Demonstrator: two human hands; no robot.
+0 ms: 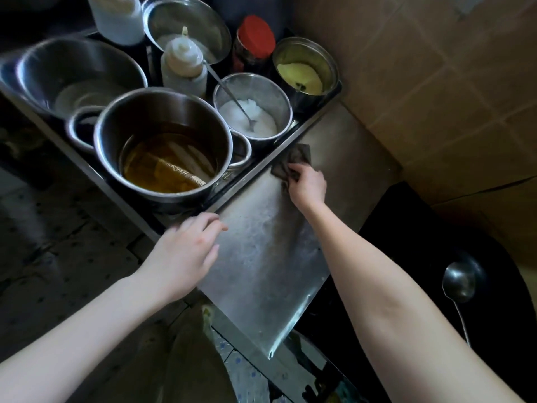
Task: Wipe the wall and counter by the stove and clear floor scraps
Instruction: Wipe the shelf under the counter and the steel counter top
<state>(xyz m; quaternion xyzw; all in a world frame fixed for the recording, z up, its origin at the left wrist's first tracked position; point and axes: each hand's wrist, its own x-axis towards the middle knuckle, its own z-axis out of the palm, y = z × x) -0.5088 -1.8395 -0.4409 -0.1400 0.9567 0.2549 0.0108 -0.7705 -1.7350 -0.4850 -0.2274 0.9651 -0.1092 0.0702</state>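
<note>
While your right hand (308,184) presses a dark cloth (292,162) onto the steel desk (261,257), its grip closed on the cloth, the cloth lies at the desk's 12 o'clock end, touching the tray (290,146) edge. Your left hand (186,251) rests flat at the desk's 9 o'clock edge, its grip open and empty. At 10 o'clock a pot of amber oil (162,146) sits in the tray, and the tiled wall (436,82) rises at 2 o'clock.

Dark crumpled cloth (291,162) pressed flat on the steel counter (261,257), beside tan tiled wall (436,97)
</note>
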